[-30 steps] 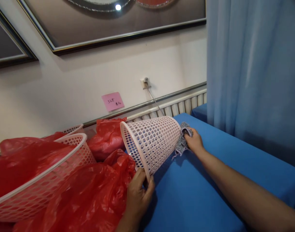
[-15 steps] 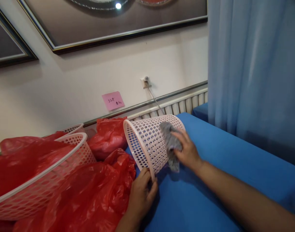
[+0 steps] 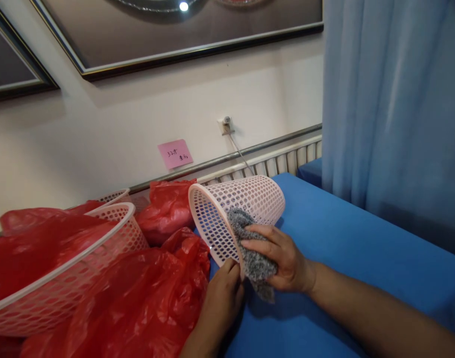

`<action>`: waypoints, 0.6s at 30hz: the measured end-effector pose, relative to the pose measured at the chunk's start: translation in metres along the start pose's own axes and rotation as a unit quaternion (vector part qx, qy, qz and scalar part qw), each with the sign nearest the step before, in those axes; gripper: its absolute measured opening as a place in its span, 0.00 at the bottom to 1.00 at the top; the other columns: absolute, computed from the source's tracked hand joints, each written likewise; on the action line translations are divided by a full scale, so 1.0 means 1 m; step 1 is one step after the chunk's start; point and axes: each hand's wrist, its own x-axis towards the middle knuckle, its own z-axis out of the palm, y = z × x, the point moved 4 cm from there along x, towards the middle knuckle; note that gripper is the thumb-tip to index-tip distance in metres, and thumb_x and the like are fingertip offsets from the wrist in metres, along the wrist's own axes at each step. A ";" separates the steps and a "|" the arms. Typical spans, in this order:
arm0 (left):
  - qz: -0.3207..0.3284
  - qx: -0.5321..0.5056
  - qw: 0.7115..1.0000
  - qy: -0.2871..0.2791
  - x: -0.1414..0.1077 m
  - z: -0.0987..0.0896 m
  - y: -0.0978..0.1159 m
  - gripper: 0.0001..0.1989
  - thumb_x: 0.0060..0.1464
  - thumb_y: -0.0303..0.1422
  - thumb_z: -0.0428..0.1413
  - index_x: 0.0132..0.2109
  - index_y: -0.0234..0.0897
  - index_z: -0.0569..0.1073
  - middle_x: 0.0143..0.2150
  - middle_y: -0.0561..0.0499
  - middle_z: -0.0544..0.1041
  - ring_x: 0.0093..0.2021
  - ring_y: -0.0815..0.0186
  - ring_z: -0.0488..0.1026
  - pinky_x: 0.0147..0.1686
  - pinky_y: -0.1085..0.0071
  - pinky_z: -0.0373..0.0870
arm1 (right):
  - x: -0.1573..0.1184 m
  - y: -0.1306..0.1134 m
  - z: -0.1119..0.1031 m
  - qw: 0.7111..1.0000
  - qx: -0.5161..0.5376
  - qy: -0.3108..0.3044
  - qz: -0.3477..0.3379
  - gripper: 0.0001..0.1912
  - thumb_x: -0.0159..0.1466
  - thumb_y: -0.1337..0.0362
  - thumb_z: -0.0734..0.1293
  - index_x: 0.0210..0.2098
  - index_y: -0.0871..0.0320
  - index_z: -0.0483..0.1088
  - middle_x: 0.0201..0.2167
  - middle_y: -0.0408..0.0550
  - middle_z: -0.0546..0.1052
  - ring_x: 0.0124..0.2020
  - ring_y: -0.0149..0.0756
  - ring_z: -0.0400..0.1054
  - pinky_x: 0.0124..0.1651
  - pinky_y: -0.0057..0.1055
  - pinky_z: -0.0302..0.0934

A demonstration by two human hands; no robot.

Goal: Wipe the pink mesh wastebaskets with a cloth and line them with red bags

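A pale pink perforated plastic wastebasket (image 3: 259, 196) lies on its side on the blue bed surface (image 3: 346, 238), its mouth turned to the left. My left hand (image 3: 224, 291) grips the lower edge of its rim, fingers closed around it. Held in my right hand (image 3: 285, 256), a grey cloth (image 3: 251, 248) presses against the basket's side close to the rim. The cloth's lower end hangs loose above the blue surface. Part of the basket's side is hidden behind the cloth.
On the left stands a larger pink basket (image 3: 132, 221) lined with red plastic bags (image 3: 137, 293). A radiator (image 3: 283, 164) and a plugged-in cord (image 3: 238, 148) run along the wall behind. A blue curtain (image 3: 391, 109) hangs at the right.
My right hand and the cloth have moved left and down along the basket, from its middle toward the rim. The basket has turned slightly; my left hand stays at the rim.
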 end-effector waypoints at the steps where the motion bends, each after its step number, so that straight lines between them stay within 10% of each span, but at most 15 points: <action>1: -0.002 0.006 1.000 -0.017 0.000 0.001 -0.001 0.12 0.55 0.23 0.52 0.41 0.40 0.77 0.41 0.46 0.76 0.42 0.59 0.77 0.43 0.66 0.75 | 0.000 -0.002 0.001 1.000 0.001 -0.005 -0.004 0.32 0.61 0.62 0.68 0.65 0.52 0.64 0.64 0.54 0.68 0.63 0.46 0.66 0.64 0.46 0.65; 4: -0.021 0.031 0.998 -0.045 0.002 0.002 -0.004 0.13 0.55 0.22 0.51 0.41 0.40 0.77 0.42 0.46 0.75 0.43 0.58 0.77 0.45 0.65 0.75 | -0.007 0.040 -0.011 0.982 -0.074 0.066 0.158 0.30 0.59 0.66 0.66 0.61 0.52 0.68 0.64 0.53 0.68 0.64 0.47 0.65 0.66 0.48 0.62; 7: -0.031 0.043 0.997 -0.060 0.003 0.003 -0.005 0.13 0.54 0.20 0.52 0.39 0.41 0.76 0.43 0.47 0.75 0.44 0.59 0.77 0.45 0.67 0.74 | -0.024 0.106 -0.037 0.900 -0.155 0.135 0.384 0.26 0.56 0.67 0.65 0.54 0.53 0.73 0.59 0.53 0.72 0.61 0.48 0.68 0.66 0.49 0.62; 10: -0.028 0.051 0.995 -0.076 0.002 0.005 -0.003 0.13 0.54 0.19 0.52 0.39 0.41 0.75 0.44 0.47 0.76 0.44 0.59 0.77 0.45 0.67 0.73 | -0.034 0.142 -0.054 0.855 -0.177 0.155 0.461 0.25 0.55 0.66 0.65 0.52 0.60 0.74 0.52 0.60 0.75 0.55 0.56 0.72 0.62 0.59 0.63; 14: -0.033 0.060 0.994 -0.079 0.002 0.007 -0.005 0.12 0.55 0.18 0.52 0.37 0.40 0.74 0.44 0.47 0.75 0.43 0.60 0.77 0.43 0.68 0.72 | -0.025 0.121 -0.050 0.875 -0.165 0.167 0.423 0.26 0.57 0.64 0.65 0.55 0.60 0.72 0.56 0.60 0.73 0.58 0.54 0.70 0.64 0.56 0.62; 18: -0.044 0.048 0.994 -0.089 0.002 0.008 -0.003 0.12 0.52 0.18 0.52 0.37 0.40 0.73 0.43 0.46 0.75 0.44 0.59 0.76 0.46 0.65 0.72 | -0.001 0.043 -0.028 0.977 -0.094 0.088 0.172 0.34 0.57 0.65 0.67 0.64 0.51 0.66 0.66 0.53 0.65 0.67 0.50 0.62 0.68 0.51 0.58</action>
